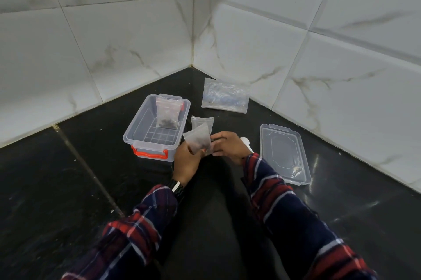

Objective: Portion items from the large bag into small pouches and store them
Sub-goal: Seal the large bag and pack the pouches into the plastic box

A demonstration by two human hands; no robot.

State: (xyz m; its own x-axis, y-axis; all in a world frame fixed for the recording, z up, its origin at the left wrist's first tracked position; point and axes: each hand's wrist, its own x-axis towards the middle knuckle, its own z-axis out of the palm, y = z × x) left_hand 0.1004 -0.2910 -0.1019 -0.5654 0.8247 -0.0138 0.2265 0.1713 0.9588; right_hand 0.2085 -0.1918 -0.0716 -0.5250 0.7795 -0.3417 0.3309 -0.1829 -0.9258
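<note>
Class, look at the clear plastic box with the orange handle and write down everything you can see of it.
The storage box is a rectangular tub of clear, slightly frosted plastic with an orange clip handle on its near end. It stands upright and open on the dark countertop, left of the hands. Its floor is moulded in a grid of ribs. One small pouch with dark contents leans against its far wall. The box's lid lies apart, to the right. Neither hand touches the box.

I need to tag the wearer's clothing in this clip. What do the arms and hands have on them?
Both arms wear long plaid sleeves in navy, red and white, the left sleeve and the right sleeve. The left hand and right hand are bare, with no gloves. A dark band with a white piece sits at the left wrist.
</note>
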